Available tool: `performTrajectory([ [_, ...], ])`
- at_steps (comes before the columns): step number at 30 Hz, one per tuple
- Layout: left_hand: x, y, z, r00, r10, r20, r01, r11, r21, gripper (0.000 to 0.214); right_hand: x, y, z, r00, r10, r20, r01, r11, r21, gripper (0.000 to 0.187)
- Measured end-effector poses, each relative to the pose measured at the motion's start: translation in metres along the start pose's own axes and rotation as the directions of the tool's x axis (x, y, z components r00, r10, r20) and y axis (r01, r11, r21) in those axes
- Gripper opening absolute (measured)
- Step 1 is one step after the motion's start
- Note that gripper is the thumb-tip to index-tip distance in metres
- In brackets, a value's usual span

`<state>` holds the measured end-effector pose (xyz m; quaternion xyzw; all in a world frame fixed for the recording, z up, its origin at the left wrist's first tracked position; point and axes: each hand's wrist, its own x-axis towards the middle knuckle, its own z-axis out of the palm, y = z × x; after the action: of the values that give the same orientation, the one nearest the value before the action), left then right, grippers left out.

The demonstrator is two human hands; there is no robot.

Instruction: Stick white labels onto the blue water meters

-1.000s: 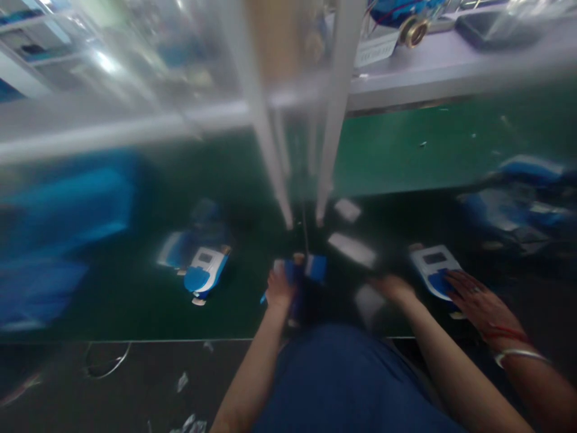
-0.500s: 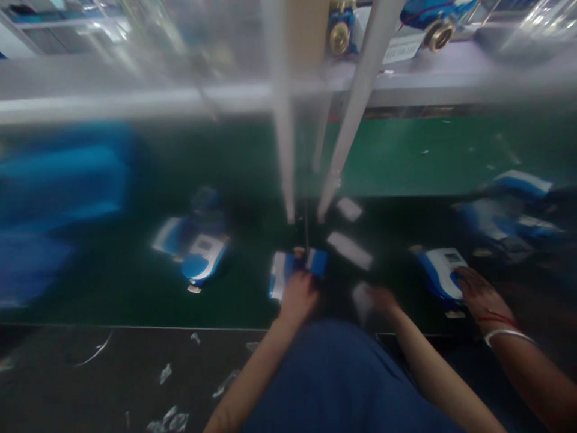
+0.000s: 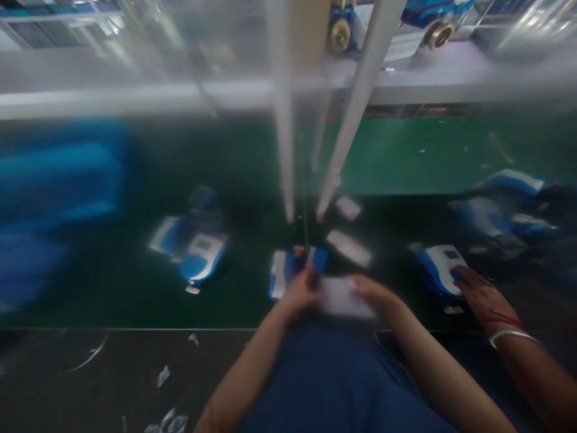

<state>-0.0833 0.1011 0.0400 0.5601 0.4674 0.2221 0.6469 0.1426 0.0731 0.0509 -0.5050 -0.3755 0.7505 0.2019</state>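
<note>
A white, flat rectangular piece [image 3: 343, 299], blurred, is held low in front of my body. My left hand [image 3: 301, 293] pinches its left end, and my right hand [image 3: 377, 293] grips the right end with the thumb on top. Just beyond my left hand lies a blue-and-white device [image 3: 279, 272], partly covered by that hand. A blue piece [image 3: 318, 260] shows beside it. Two more white pieces, a longer one [image 3: 350, 248] and a shorter one [image 3: 348, 208], lie on the green work surface [image 3: 252, 307] past my right hand.
Another person's hand [image 3: 480, 291] rests on a blue-and-white device [image 3: 444, 267] at right. More such devices [image 3: 202, 255] lie left, and several at far right. Blue bins [image 3: 58, 180] stand at left. White posts [image 3: 345, 138] rise ahead, below a shelf with brass-ended parts [image 3: 440, 35].
My right hand has brought the white piece left and up from the table's near edge. My left hand has come off the blue-and-white device and onto the white piece.
</note>
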Motion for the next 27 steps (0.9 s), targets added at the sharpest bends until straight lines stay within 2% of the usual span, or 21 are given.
performTrajectory([
  [2, -0.002, 0.004, -0.002, 0.980, -0.049, 0.193, 0.095, 0.967, -0.237, 0.072, 0.000, -0.016, -0.002, 0.984, -0.076, 0.159, 0.051, 0.986, 0.156, 0.044],
  [3, -0.004, 0.006, -0.001, 0.966, -0.050, 0.255, 0.136, 0.934, -0.331, 0.063, 0.002, -0.023, -0.002, 0.979, -0.086, 0.183, 0.058, 0.986, 0.155, 0.043],
  [4, -0.006, 0.009, -0.001, 0.961, -0.047, 0.274, 0.159, 0.901, -0.404, 0.055, 0.004, -0.029, -0.002, 0.981, -0.084, 0.177, 0.065, 0.991, 0.113, 0.042],
  [5, -0.010, 0.012, 0.000, 0.967, -0.050, 0.248, 0.162, 0.875, -0.456, 0.048, 0.007, -0.034, 0.000, 0.988, -0.078, 0.132, 0.074, 0.997, 0.037, 0.039],
  [6, -0.013, 0.016, 0.002, 0.980, -0.062, 0.189, 0.149, 0.858, -0.491, 0.044, 0.010, -0.038, 0.002, 0.996, -0.083, 0.025, 0.084, 0.994, -0.069, 0.037],
  [7, -0.016, 0.019, 0.003, 0.990, -0.081, 0.119, 0.131, 0.848, -0.514, 0.043, 0.012, -0.042, 0.006, 0.984, -0.111, -0.136, 0.083, 0.977, -0.197, 0.032],
  [8, -0.018, 0.022, 0.003, 0.993, -0.103, 0.056, 0.116, 0.840, -0.530, 0.044, 0.014, -0.046, 0.011, 0.933, -0.177, -0.313, 0.066, 0.940, -0.334, 0.027],
  [9, -0.021, 0.026, 0.003, 0.992, -0.125, 0.004, 0.107, 0.832, -0.544, 0.045, 0.013, -0.049, 0.018, 0.847, -0.283, -0.449, 0.045, 0.881, -0.470, 0.022],
  [10, -0.022, 0.029, 0.003, 0.989, -0.144, -0.037, 0.100, 0.827, -0.554, 0.047, 0.011, -0.054, 0.026, 0.750, -0.417, -0.513, 0.039, 0.802, -0.596, 0.018],
  [11, -0.023, 0.033, 0.003, 0.984, -0.161, -0.071, 0.094, 0.821, -0.564, 0.048, 0.007, -0.058, 0.035, 0.657, -0.554, -0.512, 0.049, 0.709, -0.704, 0.015],
  [13, -0.025, 0.040, 0.002, 0.977, -0.182, -0.109, 0.087, 0.812, -0.577, 0.048, -0.003, -0.068, 0.053, 0.516, -0.762, -0.391, 0.103, 0.509, -0.855, 0.012],
  [14, -0.026, 0.043, 0.001, 0.976, -0.183, -0.121, 0.081, 0.812, -0.578, 0.047, -0.008, -0.072, 0.060, 0.472, -0.820, -0.324, 0.132, 0.429, -0.894, 0.011],
  [15, -0.026, 0.046, 0.000, 0.975, -0.181, -0.130, 0.076, 0.818, -0.570, 0.047, -0.012, -0.077, 0.067, 0.454, -0.847, -0.276, 0.156, 0.381, -0.911, 0.011],
  [16, -0.027, 0.049, 0.000, 0.974, -0.178, -0.140, 0.073, 0.831, -0.552, 0.047, -0.014, -0.081, 0.072, 0.468, -0.848, -0.248, 0.180, 0.367, -0.913, 0.012],
  [17, -0.028, 0.052, 0.000, 0.973, -0.175, -0.152, 0.070, 0.847, -0.526, 0.046, -0.014, -0.084, 0.076, 0.506, -0.831, -0.230, 0.209, 0.377, -0.902, 0.013],
  [19, -0.028, 0.054, 0.000, 0.972, -0.165, -0.165, 0.069, 0.880, -0.471, 0.046, -0.010, -0.087, 0.079, 0.591, -0.775, -0.223, 0.250, 0.439, -0.863, 0.018],
  [21, -0.029, 0.053, 0.001, 0.977, -0.142, -0.160, 0.058, 0.895, -0.443, 0.047, -0.004, -0.089, 0.079, 0.648, -0.725, -0.234, 0.256, 0.496, -0.830, 0.019],
  [25, -0.031, 0.047, 0.000, 0.979, -0.139, -0.146, 0.072, 0.917, -0.393, 0.046, 0.001, -0.090, 0.078, 0.718, -0.660, -0.220, 0.259, 0.547, -0.796, 0.015],
  [27, -0.031, 0.045, 0.000, 0.981, -0.136, -0.136, 0.078, 0.928, -0.364, 0.045, 0.001, -0.091, 0.078, 0.737, -0.639, -0.220, 0.273, 0.579, -0.768, 0.016],
])
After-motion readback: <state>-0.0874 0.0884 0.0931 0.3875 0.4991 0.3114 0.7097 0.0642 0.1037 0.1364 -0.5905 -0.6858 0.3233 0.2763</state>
